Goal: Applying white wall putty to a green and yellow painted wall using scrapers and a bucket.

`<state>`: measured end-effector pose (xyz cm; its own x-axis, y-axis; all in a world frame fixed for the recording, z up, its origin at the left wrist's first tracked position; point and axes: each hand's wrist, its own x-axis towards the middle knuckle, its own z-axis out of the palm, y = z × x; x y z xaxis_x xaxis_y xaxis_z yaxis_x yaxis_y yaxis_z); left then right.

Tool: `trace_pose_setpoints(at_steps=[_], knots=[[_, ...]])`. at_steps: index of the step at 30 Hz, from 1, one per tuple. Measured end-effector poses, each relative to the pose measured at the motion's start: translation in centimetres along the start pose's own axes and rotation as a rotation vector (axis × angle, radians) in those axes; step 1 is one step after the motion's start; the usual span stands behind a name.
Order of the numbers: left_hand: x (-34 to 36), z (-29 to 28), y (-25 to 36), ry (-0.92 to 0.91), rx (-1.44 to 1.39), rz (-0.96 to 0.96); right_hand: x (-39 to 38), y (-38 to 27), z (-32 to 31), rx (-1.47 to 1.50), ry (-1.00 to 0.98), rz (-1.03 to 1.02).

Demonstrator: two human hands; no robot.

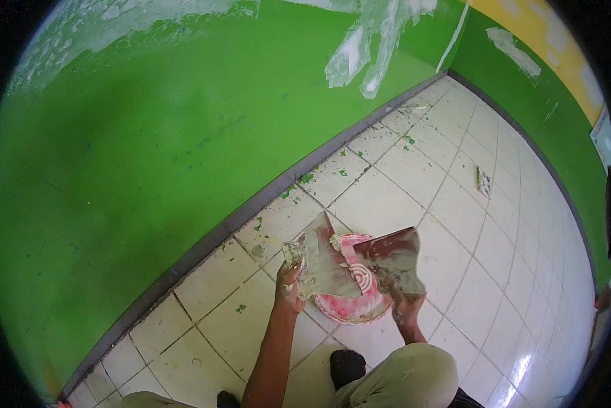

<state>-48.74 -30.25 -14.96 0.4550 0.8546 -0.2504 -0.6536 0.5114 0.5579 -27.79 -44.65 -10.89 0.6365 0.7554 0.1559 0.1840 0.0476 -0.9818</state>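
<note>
My left hand [288, 288] is closed on the edge of a broad flat putty scraper [322, 262], its blade smeared with pale grey putty, thickest near the fingers. A second wide putty scraper [392, 257], dark brown and partly coated, is gripped by my right hand [406, 309]. The two blades are held close to each other above a round red-and-white basin [352, 313]. Putty streaks its inside, and a white spiral pattern shows between the blades. Both scrapers hide much of the basin, and the right one hides part of my right fingers.
A green wall [163, 136] with white putty patches [350, 58] runs along the left, above a grey skirting [251, 207]. Green paint flakes [307, 178] litter the white tiled floor [380, 197] beside it. A small stained block [483, 182] lies further right. My knee [414, 377] is low in front.
</note>
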Motion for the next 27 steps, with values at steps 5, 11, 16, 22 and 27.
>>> trace_pose_setpoints(at_steps=[5, 11, 16, 22, 27], knots=[[-0.1, 1.8, -0.3, -0.031, -0.058, 0.065, -0.8, 0.5, 3.5, -0.312, -0.077, -0.629], [1.1, -0.6, 2.3, 0.128, -0.018, 0.08, -1.0, 6.6, 1.0, -0.51, -0.157, -0.19], [0.8, -4.7, 5.1, 0.1, 0.038, 0.216, 2.4, 7.9, -3.3, 0.12, -0.095, 0.231], [0.9, -6.2, 3.7, 0.141, 0.019, 0.135, 3.3, 5.4, -1.0, 0.635, -0.144, 0.146], [1.6, -6.5, -1.7, 0.102, -0.129, -0.128, 1.9, 6.3, 2.2, 0.54, 0.081, 0.026]])
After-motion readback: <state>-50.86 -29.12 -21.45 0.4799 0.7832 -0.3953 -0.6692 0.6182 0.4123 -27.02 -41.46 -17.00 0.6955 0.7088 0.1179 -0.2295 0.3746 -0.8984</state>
